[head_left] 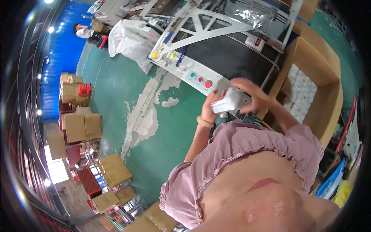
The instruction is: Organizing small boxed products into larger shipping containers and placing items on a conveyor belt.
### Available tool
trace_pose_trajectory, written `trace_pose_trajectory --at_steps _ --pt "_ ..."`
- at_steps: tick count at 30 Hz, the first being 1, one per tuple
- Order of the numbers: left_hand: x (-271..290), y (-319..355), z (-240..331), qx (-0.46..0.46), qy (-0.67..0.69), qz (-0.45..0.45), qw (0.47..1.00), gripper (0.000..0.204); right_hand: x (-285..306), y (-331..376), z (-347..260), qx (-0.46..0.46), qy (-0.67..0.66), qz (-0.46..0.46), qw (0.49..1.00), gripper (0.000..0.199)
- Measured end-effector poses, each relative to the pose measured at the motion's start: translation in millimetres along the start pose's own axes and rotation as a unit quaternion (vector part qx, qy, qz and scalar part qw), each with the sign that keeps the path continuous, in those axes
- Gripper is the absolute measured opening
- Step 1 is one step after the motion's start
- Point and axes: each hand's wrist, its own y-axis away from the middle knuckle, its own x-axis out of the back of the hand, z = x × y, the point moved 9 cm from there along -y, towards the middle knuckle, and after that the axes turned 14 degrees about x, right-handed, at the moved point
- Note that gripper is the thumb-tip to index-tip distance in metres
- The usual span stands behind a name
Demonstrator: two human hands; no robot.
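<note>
Nearest the camera, both forearms rise from a pink ruffled top toward a stack of small white boxes (228, 101) held in the air between the hands. The left hand (210, 109), a pale bangle (205, 122) on its wrist, presses its fingers closed against the stack's near end. The right hand (251, 94) lies over the top and far end, fingers curled down around it. So the stack is clamped from both ends, just in front of the conveyor's control panel (201, 80) with its green and red buttons.

To handle this well, I judge that steady inward pressure from both ends matters most: loose boxes in the middle could slip out if either hand relaxes, so the stack should stay level.

To the right stands a large open carton (328, 96), rows of similar white boxes packed against its wall. Beyond runs the black conveyor belt (232, 54); far off, brown cartons (81, 125) sit on the green floor (116, 77).
</note>
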Motion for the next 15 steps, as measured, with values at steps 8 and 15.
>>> trace_pose_trajectory --at_steps 8,15 --pt "-27.8 13.3 -16.0 0.147 0.016 -0.023 0.989 0.064 -22.6 -1.4 -11.5 0.005 0.076 0.002 0.997 0.059" --pt "10.2 8.9 -17.2 0.136 -0.029 0.033 0.990 0.054 17.3 43.2 36.0 -0.209 0.185 0.101 0.955 0.061"
